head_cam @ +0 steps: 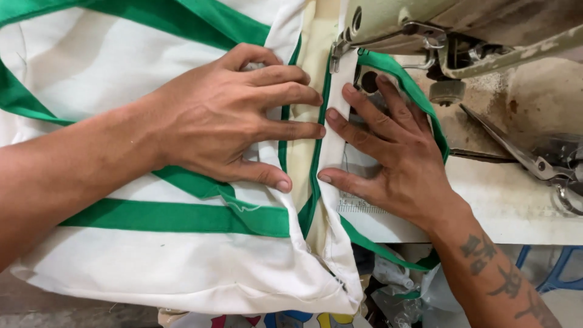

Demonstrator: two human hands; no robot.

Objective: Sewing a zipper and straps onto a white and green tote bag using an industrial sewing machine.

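Observation:
My left hand (231,115) lies flat, fingers spread, on a white cloth bag with green bands (152,243), pressing it down left of a green-edged seam. My right hand (388,152) lies flat on the white strip just right of that seam, fingertips pointing left and up. The fingertips of both hands nearly meet over the seam (316,164). The seam runs up under the presser foot (337,48) of a cream sewing machine (413,18). Neither hand grips anything; both press the fabric on the machine table.
A worn white machine table (510,206) extends to the right, with metal scissors (534,161) lying on it. A round knob (446,91) hangs under the machine head. Crumpled plastic and a blue frame (559,267) sit below the table edge.

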